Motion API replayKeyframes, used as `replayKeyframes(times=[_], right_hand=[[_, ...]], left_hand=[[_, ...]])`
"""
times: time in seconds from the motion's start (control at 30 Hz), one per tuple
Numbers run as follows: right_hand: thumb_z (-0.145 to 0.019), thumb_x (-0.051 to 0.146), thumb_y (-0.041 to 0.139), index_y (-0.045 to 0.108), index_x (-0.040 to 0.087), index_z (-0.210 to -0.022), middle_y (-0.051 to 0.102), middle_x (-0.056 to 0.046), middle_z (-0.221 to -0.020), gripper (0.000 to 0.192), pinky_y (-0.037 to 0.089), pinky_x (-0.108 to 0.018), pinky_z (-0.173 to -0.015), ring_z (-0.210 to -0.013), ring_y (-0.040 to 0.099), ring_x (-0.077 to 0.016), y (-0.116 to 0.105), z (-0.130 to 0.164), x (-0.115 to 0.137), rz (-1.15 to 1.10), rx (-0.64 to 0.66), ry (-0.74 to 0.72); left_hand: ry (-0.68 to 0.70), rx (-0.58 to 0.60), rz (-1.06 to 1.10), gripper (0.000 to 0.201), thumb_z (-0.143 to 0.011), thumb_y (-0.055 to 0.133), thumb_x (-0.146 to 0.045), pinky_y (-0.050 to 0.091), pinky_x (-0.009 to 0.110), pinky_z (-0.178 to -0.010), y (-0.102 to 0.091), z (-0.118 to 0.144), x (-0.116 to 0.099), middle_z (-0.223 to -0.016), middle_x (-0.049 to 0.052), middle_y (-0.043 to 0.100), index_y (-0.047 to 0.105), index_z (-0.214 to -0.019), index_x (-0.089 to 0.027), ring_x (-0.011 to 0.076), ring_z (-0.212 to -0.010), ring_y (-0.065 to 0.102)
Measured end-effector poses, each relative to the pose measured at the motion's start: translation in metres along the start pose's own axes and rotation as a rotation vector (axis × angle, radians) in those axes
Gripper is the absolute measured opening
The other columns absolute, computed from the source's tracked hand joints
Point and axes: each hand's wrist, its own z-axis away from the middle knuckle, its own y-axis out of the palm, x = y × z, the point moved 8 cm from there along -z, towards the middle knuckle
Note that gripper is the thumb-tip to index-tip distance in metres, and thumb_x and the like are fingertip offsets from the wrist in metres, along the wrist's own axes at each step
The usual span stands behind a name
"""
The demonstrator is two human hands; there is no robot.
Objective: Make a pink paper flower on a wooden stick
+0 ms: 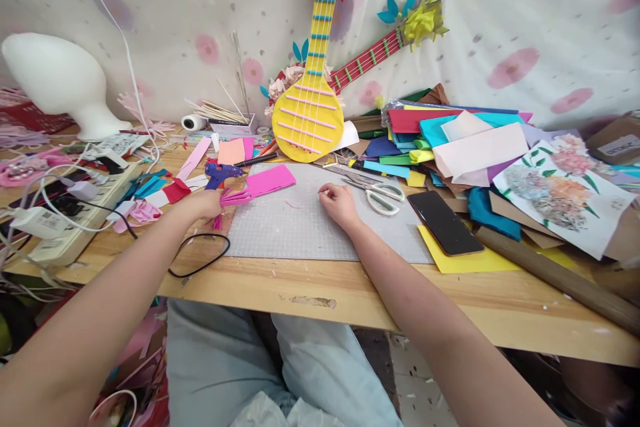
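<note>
My left hand (206, 204) is at the left end of some bright pink pieces (273, 180), paper or felt, lying at the cutting mat's upper left. Its fingers look closed on the near pink strips (236, 197), though partly hidden. Just behind it lies a blue glue gun (220, 173). Resting on the grey cutting mat (300, 233), my right hand (340, 205) has its fingers curled together; whatever they hold, if anything, is too small to make out. White-handled scissors (383, 201) lie right of that hand. A thin pink thread (291, 205) sits between the hands.
A yellow paper lute (309, 123) leans at the back before a red-necked one (367, 60). Coloured sheets (480, 147) pile at right, near a phone (445, 221) and a brown tube (550, 273). A power strip (80, 227) and a black cable (200, 273) lie left.
</note>
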Motion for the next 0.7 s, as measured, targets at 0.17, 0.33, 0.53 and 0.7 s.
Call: replayKeyframes(times=[0.17, 0.33, 0.53, 0.7], right_hand=[[-0.072, 0.025, 0.047, 0.064, 0.023, -0.077, 0.056, -0.001, -0.064, 0.018, 0.033, -0.029, -0.076, -0.078, 0.043, -0.0178, 0.0004, 0.0000, 0.0009, -0.006, -0.003, -0.008], [-0.072, 0.025, 0.047, 0.064, 0.023, -0.076, 0.055, -0.001, -0.064, 0.018, 0.034, -0.028, -0.076, -0.078, 0.043, -0.0178, 0.0002, 0.0004, 0.0015, -0.010, 0.003, 0.000], [-0.072, 0.026, 0.047, 0.064, 0.023, -0.077, 0.054, -0.001, -0.063, 0.018, 0.034, -0.028, -0.076, -0.080, 0.043, -0.0183, 0.0003, 0.0010, 0.0003, -0.028, 0.015, 0.021], [-0.073, 0.026, 0.047, 0.064, 0.023, -0.077, 0.054, -0.001, -0.064, 0.018, 0.034, -0.029, -0.076, -0.080, 0.043, -0.0184, 0.0005, 0.0004, 0.0005, -0.027, 0.019, 0.023]], left_hand=[[-0.005, 0.009, -0.007, 0.042, -0.065, 0.055, -0.026, 0.044, 0.032, -0.070, 0.0040, 0.0010, 0.0045, -0.090, 0.016, 0.066, 0.060, -0.103, -0.010, 0.0294, -0.085, 0.062], [-0.019, 0.024, -0.038, 0.040, -0.066, 0.055, -0.029, 0.044, 0.032, -0.067, 0.0074, 0.0032, 0.0054, -0.087, 0.017, 0.066, 0.063, -0.100, -0.009, 0.0294, -0.081, 0.062], [-0.005, -0.028, -0.081, 0.052, -0.066, 0.056, -0.033, 0.043, 0.029, -0.064, 0.0057, 0.0095, 0.0028, -0.087, 0.017, 0.067, 0.057, -0.112, -0.010, 0.0289, -0.081, 0.062], [-0.025, -0.001, -0.097, 0.046, -0.068, 0.056, -0.030, 0.044, 0.031, -0.069, 0.0086, 0.0046, 0.0076, -0.093, 0.020, 0.065, 0.059, -0.108, -0.006, 0.0301, -0.088, 0.061]])
